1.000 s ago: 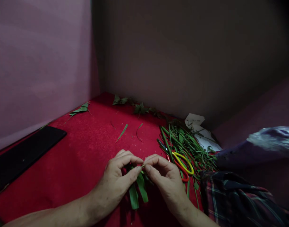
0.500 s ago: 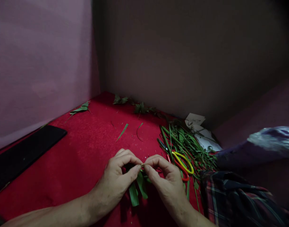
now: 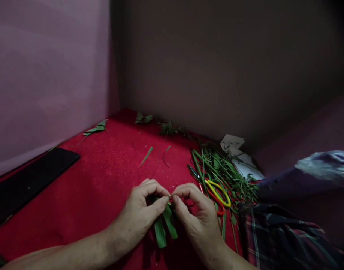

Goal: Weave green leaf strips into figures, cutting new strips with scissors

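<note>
The leaf strips [image 3: 160,233] have swung a touch since half a second ago. Red surface [image 3: 104,172] below, pile of green stems [image 3: 231,178] on the right, left hand [image 3: 141,212] and right hand [image 3: 200,215] nearly meeting, both pinched closed on a thin strand [image 3: 171,195] (I think, it's tiny). Strips hang just below; scissors [image 3: 218,194] lie against the pile.

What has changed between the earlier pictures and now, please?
Very little: the green leaves shifted slightly to the right. Nothing was visibly taken hold of or let go. The left hand and right hand still pinch the thin strand; the scissors lie unmoved by the stems.
</note>
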